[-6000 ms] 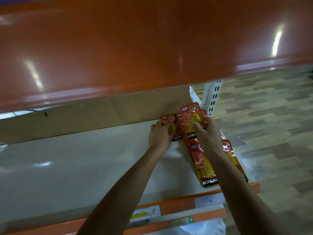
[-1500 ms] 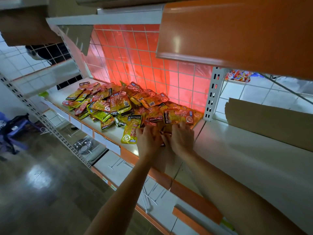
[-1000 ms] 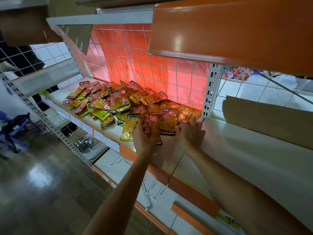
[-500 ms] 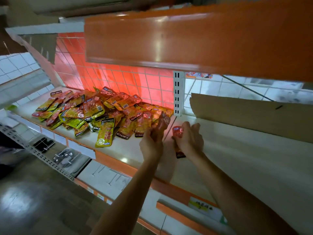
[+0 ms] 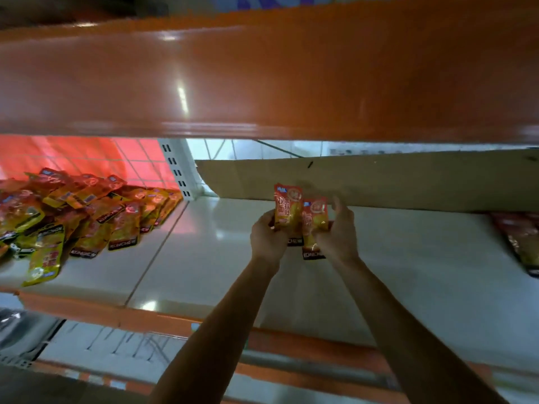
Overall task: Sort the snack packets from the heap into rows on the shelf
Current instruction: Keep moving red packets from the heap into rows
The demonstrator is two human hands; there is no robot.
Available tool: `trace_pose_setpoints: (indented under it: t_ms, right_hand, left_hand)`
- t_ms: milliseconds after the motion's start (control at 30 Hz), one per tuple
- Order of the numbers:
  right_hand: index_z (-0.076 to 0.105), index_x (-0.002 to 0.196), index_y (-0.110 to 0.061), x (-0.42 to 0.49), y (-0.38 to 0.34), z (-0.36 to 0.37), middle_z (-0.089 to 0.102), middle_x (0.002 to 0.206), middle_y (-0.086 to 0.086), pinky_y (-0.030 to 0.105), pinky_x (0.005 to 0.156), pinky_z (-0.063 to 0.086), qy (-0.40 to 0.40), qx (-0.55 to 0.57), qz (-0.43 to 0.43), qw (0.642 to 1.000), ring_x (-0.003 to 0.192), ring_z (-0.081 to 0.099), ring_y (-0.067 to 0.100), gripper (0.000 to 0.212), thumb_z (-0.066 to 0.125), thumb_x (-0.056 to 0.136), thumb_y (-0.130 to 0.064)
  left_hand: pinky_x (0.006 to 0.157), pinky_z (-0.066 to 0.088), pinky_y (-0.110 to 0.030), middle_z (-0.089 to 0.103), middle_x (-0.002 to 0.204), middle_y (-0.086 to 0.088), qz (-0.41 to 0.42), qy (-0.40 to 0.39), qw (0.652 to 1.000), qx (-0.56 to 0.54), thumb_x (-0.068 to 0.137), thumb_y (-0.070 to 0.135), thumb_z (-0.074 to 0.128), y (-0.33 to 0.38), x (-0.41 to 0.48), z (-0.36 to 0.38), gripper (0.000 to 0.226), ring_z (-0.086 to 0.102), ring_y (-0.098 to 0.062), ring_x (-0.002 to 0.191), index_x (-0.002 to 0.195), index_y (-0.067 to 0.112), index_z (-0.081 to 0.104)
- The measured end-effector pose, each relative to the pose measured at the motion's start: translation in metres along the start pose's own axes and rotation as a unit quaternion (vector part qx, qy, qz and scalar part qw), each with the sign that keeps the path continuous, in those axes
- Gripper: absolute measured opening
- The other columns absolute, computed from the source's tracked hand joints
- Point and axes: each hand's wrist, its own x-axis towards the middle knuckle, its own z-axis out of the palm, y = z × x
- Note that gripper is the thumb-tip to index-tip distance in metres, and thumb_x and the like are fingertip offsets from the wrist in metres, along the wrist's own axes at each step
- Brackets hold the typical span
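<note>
1. A heap of snack packets (image 5: 87, 217) lies on the white shelf (image 5: 204, 263) left of the white slotted upright (image 5: 176, 167). Its nearest edge reaches almost to the upright's foot. One yellow packet (image 5: 43, 258) lies at the heap's front, far left of the upright.
2. Right of the upright, above a bare stretch of the shelf, the left hand (image 5: 267, 237) has its fingers curled round the lower part of a red-and-yellow packet (image 5: 287, 208). The packet is held upright with its printed face towards the camera.
3. Just beyond, farther from the upright, the right hand (image 5: 338, 234) grips a second packet (image 5: 313, 217) with its fingers curled round the lower half. The two packets touch side by side, and the second sits lower.
4. A cardboard sheet (image 5: 379, 182) stands along the back of the shelf, starting just right of the upright.
5. Farthest right of the upright, more packets (image 5: 522, 243) lie flat on the shelf at the frame's edge, blurred.
</note>
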Motion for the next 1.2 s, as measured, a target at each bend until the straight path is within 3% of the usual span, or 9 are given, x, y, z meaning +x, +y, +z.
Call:
trace_pose_setpoints:
  t_ms: [67,100,200,433,567,800,900,1000,1200]
  right_hand:
    - [0.05,0.134,-0.012,0.003,0.016,-0.032,0.06,0.122,0.004,0.006,0.085,0.04,0.021,0.006,0.03,0.999,0.108,0.059,0.02,0.062,0.072,0.076,-0.01]
    - [0.063,0.119,-0.013,0.005,0.025,-0.048,0.07,0.101,-0.004,-0.003,0.07,0.038,0.034,0.013,0.027,0.999,0.094,0.065,0.015,0.044,0.071,0.076,-0.01]
    - [0.071,0.089,-0.025,0.008,0.044,-0.092,0.063,0.069,-0.021,0.01,0.062,0.045,0.06,0.032,0.013,0.998,0.073,0.065,0.003,0.008,0.071,0.081,-0.025]
    - [0.064,0.111,-0.019,0.016,0.093,-0.195,0.061,0.084,-0.009,0.024,0.069,0.041,0.149,0.024,0.058,0.987,0.079,0.058,0.013,0.025,0.051,0.091,-0.014]
    - [0.059,0.102,-0.012,0.017,0.115,-0.243,0.06,0.078,0.003,0.03,0.061,0.039,0.189,0.033,0.08,0.978,0.07,0.056,0.022,0.015,0.048,0.092,-0.013]
    - [0.062,0.093,-0.009,0.015,0.144,-0.307,0.059,0.077,0.005,0.032,0.062,0.038,0.253,0.03,0.092,0.963,0.068,0.051,0.02,0.016,0.048,0.086,-0.011]
    - [0.065,0.098,-0.007,0.012,0.155,-0.325,0.064,0.084,0.007,0.032,0.064,0.045,0.261,0.006,0.104,0.96,0.074,0.057,0.021,0.02,0.048,0.087,-0.01]
    - [0.062,0.118,-0.009,0.012,0.161,-0.336,0.068,0.105,0.01,0.046,0.085,0.052,0.246,-0.004,0.128,0.961,0.095,0.063,0.027,0.032,0.049,0.089,-0.012]
    - [0.067,0.113,-0.008,0.009,0.17,-0.349,0.07,0.099,0.011,0.03,0.072,0.045,0.258,-0.039,0.12,0.958,0.088,0.063,0.026,0.032,0.05,0.086,-0.007]
  left_hand:
    - [0.082,0.055,-0.032,0.069,0.103,0.0,0.0,-0.011,1.0,-0.009,0.081,0.011,0.071,0.004,-0.011,0.032,0.033,0.065,-0.016,0.095,0.113,0.012,0.067]
    - [0.081,0.054,-0.029,0.069,0.103,0.001,0.003,-0.011,1.0,-0.016,0.083,0.016,0.071,0.006,-0.017,0.048,0.029,0.064,-0.014,0.094,0.112,0.013,0.067]
    - [0.077,0.052,-0.025,0.069,0.104,0.001,-0.002,-0.017,0.999,-0.028,0.089,0.029,0.064,0.011,-0.033,0.094,0.023,0.064,-0.013,0.094,0.108,0.016,0.068]
    - [0.076,0.054,-0.028,0.071,0.087,0.008,-0.007,-0.079,0.997,0.002,0.087,0.025,0.065,0.021,-0.074,0.194,0.006,0.067,-0.014,0.086,0.089,0.025,0.071]
    - [0.067,0.054,-0.026,0.072,0.076,0.008,-0.012,-0.131,0.991,0.014,0.082,0.023,0.068,0.031,-0.095,0.236,0.009,0.067,-0.008,0.072,0.074,0.026,0.071]
    - [0.05,0.047,-0.013,0.07,0.076,0.006,-0.047,-0.192,0.98,0.014,0.085,0.019,0.068,0.038,-0.113,0.296,0.005,0.064,0.0,0.057,0.088,0.02,0.071]
    - [0.063,0.057,-0.025,0.072,0.088,-0.003,-0.045,-0.22,0.974,0.01,0.087,0.018,0.068,0.036,-0.121,0.316,0.004,0.069,-0.013,0.074,0.089,0.019,0.071]
    - [0.079,0.059,-0.043,0.073,0.089,-0.007,-0.04,-0.223,0.974,0.029,0.086,0.016,0.069,0.036,-0.124,0.332,0.003,0.071,-0.025,0.084,0.086,0.018,0.071]
    - [0.075,0.059,-0.035,0.074,0.085,-0.002,-0.041,-0.227,0.971,0.058,0.082,0.018,0.072,0.034,-0.125,0.353,0.005,0.071,-0.019,0.079,0.078,0.021,0.07]
